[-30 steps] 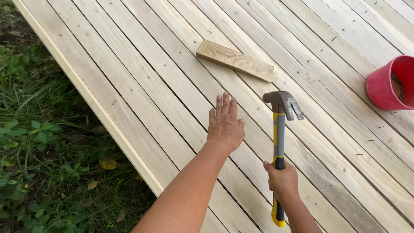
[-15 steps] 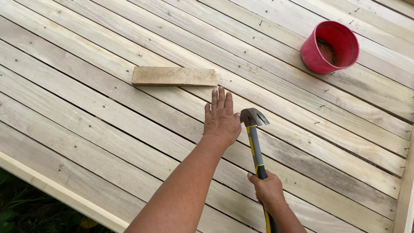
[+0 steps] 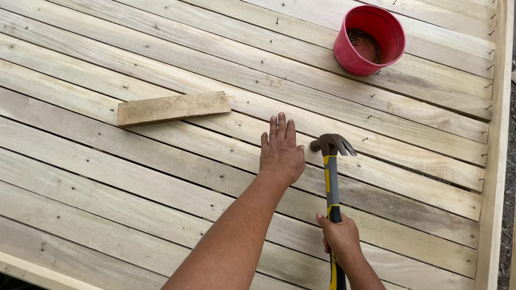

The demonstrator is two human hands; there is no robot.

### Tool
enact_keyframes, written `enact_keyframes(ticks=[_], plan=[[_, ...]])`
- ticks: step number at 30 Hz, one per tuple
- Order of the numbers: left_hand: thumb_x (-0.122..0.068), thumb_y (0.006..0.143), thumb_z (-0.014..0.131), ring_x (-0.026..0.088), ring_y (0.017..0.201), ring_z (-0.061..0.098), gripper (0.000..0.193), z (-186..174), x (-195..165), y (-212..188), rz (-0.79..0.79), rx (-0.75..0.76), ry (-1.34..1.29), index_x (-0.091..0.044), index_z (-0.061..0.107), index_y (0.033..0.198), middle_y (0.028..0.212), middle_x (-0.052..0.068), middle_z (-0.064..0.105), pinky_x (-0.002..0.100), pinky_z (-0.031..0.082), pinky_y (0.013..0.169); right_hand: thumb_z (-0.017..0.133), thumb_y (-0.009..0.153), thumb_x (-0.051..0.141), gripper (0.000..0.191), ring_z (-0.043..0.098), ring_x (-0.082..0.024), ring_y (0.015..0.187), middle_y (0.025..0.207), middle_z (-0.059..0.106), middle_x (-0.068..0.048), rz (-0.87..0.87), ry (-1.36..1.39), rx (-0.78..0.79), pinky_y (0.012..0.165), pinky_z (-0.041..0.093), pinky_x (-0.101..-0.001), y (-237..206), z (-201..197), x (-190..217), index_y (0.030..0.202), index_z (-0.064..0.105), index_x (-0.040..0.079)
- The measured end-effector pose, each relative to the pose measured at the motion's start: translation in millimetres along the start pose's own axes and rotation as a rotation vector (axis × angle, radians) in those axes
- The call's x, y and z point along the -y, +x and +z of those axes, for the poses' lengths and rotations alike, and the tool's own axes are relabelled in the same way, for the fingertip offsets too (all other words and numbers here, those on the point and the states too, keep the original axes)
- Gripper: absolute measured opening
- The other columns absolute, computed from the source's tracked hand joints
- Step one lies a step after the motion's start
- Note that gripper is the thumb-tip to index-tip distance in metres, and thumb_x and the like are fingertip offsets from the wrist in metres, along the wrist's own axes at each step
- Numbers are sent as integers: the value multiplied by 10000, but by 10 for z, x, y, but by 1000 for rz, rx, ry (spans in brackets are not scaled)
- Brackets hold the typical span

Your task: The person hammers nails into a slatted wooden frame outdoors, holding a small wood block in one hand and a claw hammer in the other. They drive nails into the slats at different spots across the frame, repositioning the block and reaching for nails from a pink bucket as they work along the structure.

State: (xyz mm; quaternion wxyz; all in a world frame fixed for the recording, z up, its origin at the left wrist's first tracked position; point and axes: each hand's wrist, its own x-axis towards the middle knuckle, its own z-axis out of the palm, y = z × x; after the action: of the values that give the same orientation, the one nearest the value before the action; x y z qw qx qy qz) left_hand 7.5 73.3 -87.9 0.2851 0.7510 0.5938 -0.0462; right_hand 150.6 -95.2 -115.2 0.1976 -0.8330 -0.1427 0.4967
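Note:
My left hand (image 3: pixel 281 151) lies flat, palm down, on a pale plank of the wooden deck (image 3: pixel 161 177), fingers together and pointing away from me. It holds nothing. My right hand (image 3: pixel 338 236) grips the yellow and grey handle of a claw hammer (image 3: pixel 331 177). The hammer's steel head rests on the boards just right of my left hand, claw toward the right. A short loose offcut of wood (image 3: pixel 173 108) lies on the planks to the upper left of my left hand.
A red bucket (image 3: pixel 349 56) holding dark nails stands on the planks at the upper right. Several nails stick up part-way along the boards near the right edge. A pale edge board (image 3: pixel 497 161) runs down the right side of the deck.
The view has swung right, away from the grass. My left hand stays flat on the plank. The hammer head now sits on the boards closer to my left hand.

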Motion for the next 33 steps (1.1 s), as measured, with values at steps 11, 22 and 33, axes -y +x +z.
enact_keyframes(ticks=[11,22,33], plan=[[-366,1033,417,286,1572,-86,738,-76,60,277,-46,-31,-32,-100,60,1621,1712,132,-73,483,86,1274,781,890,270,345,479,-184,380,513,494,-50,-38,-120,72,379,419,-368,151,246,313,789,540,45],[-367,1024,462,302,1573,-70,776,-135,744,302,-103,-22,31,-72,59,1618,1712,141,-76,522,94,1263,790,880,329,359,491,-165,424,528,524,-55,-121,-223,13,444,451,-349,-91,708,536,775,596,45],[-100,831,542,302,1563,-169,978,-789,1252,598,-117,-87,52,-59,-36,1619,1704,148,-146,537,-27,1263,791,869,358,367,476,-133,560,592,536,-23,-417,52,-202,561,461,-343,-236,1291,921,757,643,41]])
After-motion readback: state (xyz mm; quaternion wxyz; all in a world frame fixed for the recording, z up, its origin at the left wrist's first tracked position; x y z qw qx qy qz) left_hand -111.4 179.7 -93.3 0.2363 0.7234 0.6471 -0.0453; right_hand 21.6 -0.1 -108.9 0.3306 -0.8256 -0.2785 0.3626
